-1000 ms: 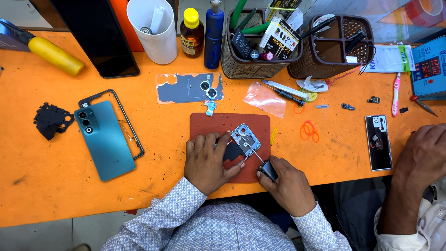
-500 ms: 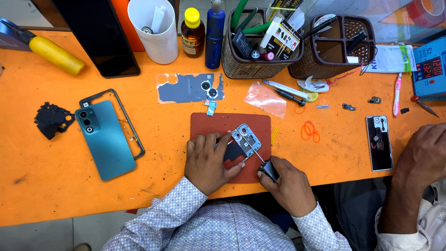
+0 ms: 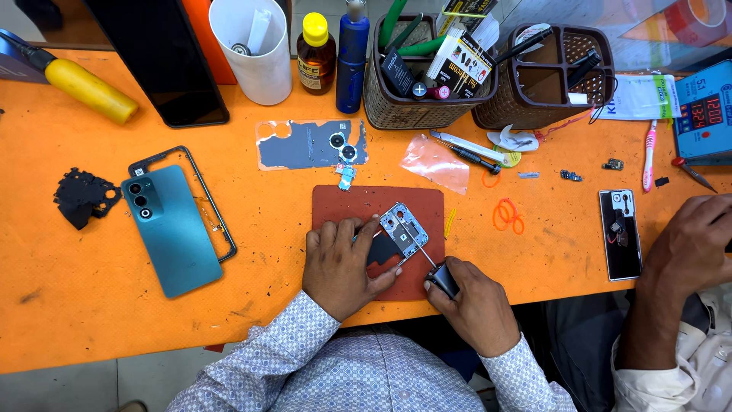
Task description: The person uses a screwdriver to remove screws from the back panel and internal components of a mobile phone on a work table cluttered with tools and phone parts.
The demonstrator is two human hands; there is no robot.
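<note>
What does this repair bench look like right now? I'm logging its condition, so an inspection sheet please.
Surface: orange table, brown mat.
Job's things: small phone board on the mat, screwdriver tip on it.
Clutter: teal phone back, black frame, white cup, two baskets, bottles.
Hands: left hand steadies the board; right hand grips the screwdriver.
Cables: nothing seen.
Surroundings: another person's hand at right.
</note>
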